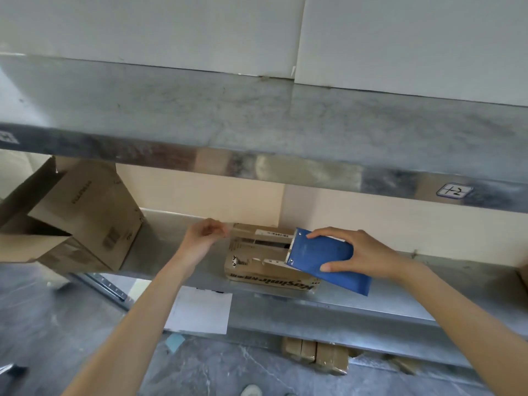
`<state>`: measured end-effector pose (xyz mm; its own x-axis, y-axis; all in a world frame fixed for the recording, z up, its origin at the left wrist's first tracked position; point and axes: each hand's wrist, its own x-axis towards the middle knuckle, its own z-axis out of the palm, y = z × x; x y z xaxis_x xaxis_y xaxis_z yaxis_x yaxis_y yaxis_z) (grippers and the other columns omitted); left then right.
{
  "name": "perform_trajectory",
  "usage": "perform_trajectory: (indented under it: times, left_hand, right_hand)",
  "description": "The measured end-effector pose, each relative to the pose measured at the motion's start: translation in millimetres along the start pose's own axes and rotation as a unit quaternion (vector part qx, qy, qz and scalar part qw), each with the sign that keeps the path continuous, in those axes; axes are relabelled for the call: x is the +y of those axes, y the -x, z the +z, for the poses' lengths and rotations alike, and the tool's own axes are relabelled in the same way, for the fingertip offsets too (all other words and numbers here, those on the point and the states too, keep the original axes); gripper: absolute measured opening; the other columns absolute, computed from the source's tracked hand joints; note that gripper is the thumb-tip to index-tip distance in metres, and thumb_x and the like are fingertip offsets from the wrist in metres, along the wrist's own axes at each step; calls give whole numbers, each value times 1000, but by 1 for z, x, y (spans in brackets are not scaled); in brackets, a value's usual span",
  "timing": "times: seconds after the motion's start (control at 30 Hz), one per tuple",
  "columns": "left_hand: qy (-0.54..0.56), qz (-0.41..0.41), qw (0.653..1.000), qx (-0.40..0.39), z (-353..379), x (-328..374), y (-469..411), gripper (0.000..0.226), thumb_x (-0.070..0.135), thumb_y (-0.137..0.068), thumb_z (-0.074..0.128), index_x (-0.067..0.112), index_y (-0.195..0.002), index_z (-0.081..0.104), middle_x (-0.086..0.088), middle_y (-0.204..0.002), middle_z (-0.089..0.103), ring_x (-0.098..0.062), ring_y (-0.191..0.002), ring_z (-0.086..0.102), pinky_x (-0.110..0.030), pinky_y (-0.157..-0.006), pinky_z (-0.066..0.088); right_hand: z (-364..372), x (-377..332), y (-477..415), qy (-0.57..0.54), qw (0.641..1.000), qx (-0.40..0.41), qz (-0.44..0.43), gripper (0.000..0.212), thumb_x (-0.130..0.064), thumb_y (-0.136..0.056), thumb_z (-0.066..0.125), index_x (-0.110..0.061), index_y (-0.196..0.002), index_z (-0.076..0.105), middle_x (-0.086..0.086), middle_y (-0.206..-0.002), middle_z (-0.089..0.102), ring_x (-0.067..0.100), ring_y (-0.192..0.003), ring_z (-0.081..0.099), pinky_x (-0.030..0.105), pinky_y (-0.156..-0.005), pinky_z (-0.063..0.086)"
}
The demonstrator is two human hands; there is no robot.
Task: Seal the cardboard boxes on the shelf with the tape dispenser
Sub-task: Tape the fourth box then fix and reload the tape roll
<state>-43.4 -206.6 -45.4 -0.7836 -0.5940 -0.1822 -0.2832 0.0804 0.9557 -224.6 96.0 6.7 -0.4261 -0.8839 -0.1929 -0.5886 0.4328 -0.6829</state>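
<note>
Fingers of the right hand point(363, 252) wrap the blue flat-sided tape dispenser point(323, 258), toothed edge facing left over the small brown cardboard box point(257, 270). Left hand point(204, 235), fingers curled, seems to pinch the faint end of clear tape point(228, 224) just past the box's far left corner. Box lies on the grey metal shelf point(371, 298), near its front edge. Step, likely: laying a strip across the flap seam. Next: press that end down, then draw the dispenser right.
</note>
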Motion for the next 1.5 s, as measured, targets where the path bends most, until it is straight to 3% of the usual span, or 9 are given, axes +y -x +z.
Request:
perform_trajectory:
  times: [0.13, 0.27, 0.43, 0.6, 0.87, 1.13, 1.27, 1.4, 1.5]
  left_hand:
    - [-30, 38, 999, 9, 17, -16, 2, 41, -3, -67, 87, 12, -94, 59, -2, -91, 66, 2, -84, 64, -15, -86, 48]
    - [-41, 75, 996, 5, 24, -27, -5, 54, -8, -61, 88, 15, -96, 54, 1, -95, 62, 4, -92, 62, -18, -96, 45]
    - [-54, 54, 997, -3, 28, -45, -9, 49, -3, -69, 86, 16, -99, 52, -2, -104, 64, -5, -111, 62, -29, -103, 48]
    - [-33, 48, 998, 3, 30, -55, -13, 47, -5, -74, 82, 19, -97, 49, -11, -104, 62, -3, -109, 64, -25, -97, 52]
    - [41, 32, 998, 21, 34, -65, -17, 47, -15, -72, 78, 14, -94, 48, -8, -97, 64, -8, -115, 65, -25, -94, 54]
    - [57, 57, 996, 48, 36, -67, -16, 47, -16, -66, 82, 7, -92, 49, -6, -93, 64, -13, -108, 69, -25, -90, 56]
    - [38, 59, 997, 42, 32, -66, -16, 47, -11, -67, 84, 9, -93, 51, -18, -98, 63, -13, -107, 69, -29, -91, 56]
    - [-13, 65, 996, 56, 24, -63, -19, 20, 9, -82, 79, 13, -86, 60, 2, -86, 69, -2, -93, 67, -16, -87, 48]
    - [-30, 45, 996, 73, 19, -66, -23, 14, 17, -92, 69, 18, -79, 65, 4, -76, 70, -5, -80, 65, -21, -79, 46]
  right_hand:
    - [0, 8, -11, -26, 999, 6, 21, 52, -41, -79, 81, -53, -124, 58, -33, -129, 56, -10, -120, 51, 28, -104, 45]
    - [-4, 14, -17, -42, 999, 7, 32, 49, -37, -81, 80, -51, -124, 60, -33, -128, 57, -11, -117, 52, 24, -102, 47]
    - [-5, 18, -25, -45, 998, -3, 41, 48, -36, -81, 81, -55, -120, 60, -33, -123, 60, -10, -109, 58, 22, -93, 51]
    - [-7, 19, -34, -50, 998, -7, 48, 48, -44, -77, 81, -56, -118, 60, -26, -126, 61, -6, -107, 60, 23, -90, 54]
    - [-4, 21, -47, -54, 996, -27, 60, 44, -38, -77, 83, -53, -114, 64, -34, -124, 58, -9, -108, 58, 21, -91, 52]
    - [-3, 21, -61, -47, 995, -54, 71, 39, -40, -80, 80, -55, -112, 63, -28, -122, 62, -10, -100, 60, 15, -83, 52]
    - [-4, 25, -67, -33, 993, -78, 83, 38, -52, -78, 78, -61, -112, 62, -31, -120, 62, -5, -100, 62, 28, -89, 55]
    - [-4, 28, -74, -4, 989, -109, 98, 45, -68, -73, 72, -68, -115, 55, -32, -124, 57, 0, -103, 62, 34, -91, 55]
    - [-5, 26, -77, -3, 987, -125, 105, 45, -69, -73, 71, -69, -115, 54, -32, -124, 56, -1, -101, 62, 34, -90, 56]
